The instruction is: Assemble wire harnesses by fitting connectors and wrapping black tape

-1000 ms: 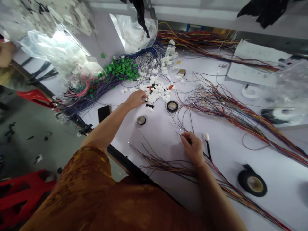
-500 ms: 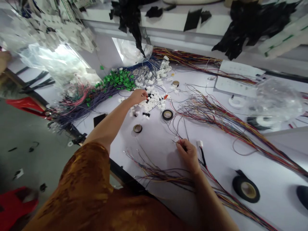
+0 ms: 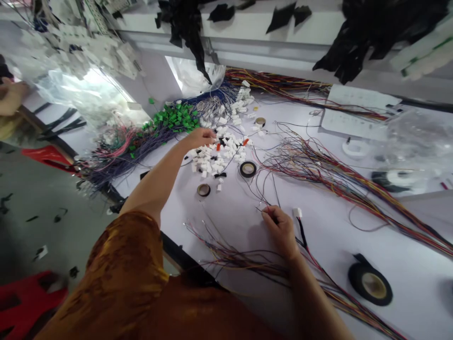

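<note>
My left hand (image 3: pixel 201 138) reaches over the far left part of a loose pile of small white connector housings (image 3: pixel 231 147). Its fingers are loosely bent and look open, with the tips partly hidden. An orange-red housing (image 3: pixel 245 141) and a few black pieces lie among the white ones. Lower on the table, my right hand (image 3: pixel 281 229) is closed in a pinch on thin wires (image 3: pixel 260 209), their ends poking out past the fingertips. Just right of that hand lies a white connector (image 3: pixel 297 212) with black and red leads.
Black tape rolls (image 3: pixel 370 283) and smaller rolls (image 3: pixel 248 169) lie about. Wire bundles (image 3: pixel 339 189) cross the right side, and loose wires (image 3: pixel 230 255) run under my right forearm. Green connectors (image 3: pixel 177 115) are heaped at the back left. Another person's hand (image 3: pixel 12 97) shows at far left.
My left hand has drawn slightly back to the left, and white housings have spread toward the front of the pile. An orange-red piece beside its fingers shows more. My right hand keeps its pinch.
</note>
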Demonstrator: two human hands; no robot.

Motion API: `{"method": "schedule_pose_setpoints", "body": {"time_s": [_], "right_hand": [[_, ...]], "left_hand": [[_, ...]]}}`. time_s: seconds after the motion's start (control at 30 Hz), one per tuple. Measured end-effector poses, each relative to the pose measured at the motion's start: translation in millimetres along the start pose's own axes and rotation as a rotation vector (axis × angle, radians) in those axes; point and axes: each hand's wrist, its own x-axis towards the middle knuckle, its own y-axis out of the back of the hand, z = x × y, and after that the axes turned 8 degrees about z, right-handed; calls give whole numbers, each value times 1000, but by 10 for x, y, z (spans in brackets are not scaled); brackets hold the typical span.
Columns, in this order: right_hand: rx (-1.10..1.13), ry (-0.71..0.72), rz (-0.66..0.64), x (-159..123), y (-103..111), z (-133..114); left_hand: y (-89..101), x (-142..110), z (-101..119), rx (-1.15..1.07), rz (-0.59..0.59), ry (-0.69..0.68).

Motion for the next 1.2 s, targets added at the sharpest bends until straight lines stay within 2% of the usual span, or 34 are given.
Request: {"method": "schedule_pose_setpoints", "body": {"time_s": [0.07,0.13,0.27,0.37,0.5,0.57,0.63,0.7,0.73,0.77,0.87,0.93,1.0,1.1,1.2], "right_hand": [[-1,-12,3,7,-6,4],[-5,-26,11,8,-9,9],[42,-54,31,1,5,4],[133,-98,57,11,27,-13],[252,-153,91,43,49,-17],[320,-182,112,53,54,0],[392,-218,121,56,56,21],[434,-231,125,57,54,31],[437,-225,128,56,51,30],[431,-214,133,56,47,24],[403,-179,146,50,26,-9],[388,-165,147,39,6,-29],[375,-160,145,26,-12,-39],[351,-158,146,7,-31,-39],[316,-157,145,1,-37,-43]], "left_hand": [[-25,43,33,58,76,-59],[-172,102,124,199,35,-134],[-581,232,362,527,-41,-264],[-766,312,475,639,-61,-256],[-843,376,491,649,-63,-241],[-832,387,461,589,9,-221],[-794,355,434,440,189,-171],[-758,224,439,195,391,-126],[-756,103,461,31,444,-126],[-773,-59,499,-160,433,-120],[-968,-734,679,-636,187,26],[-1188,-1197,813,-782,-2,140],[-1415,-1536,913,-881,-65,267],[-1662,-1748,969,-1004,-67,405],[-1768,-1754,952,-1072,-43,451]]}}
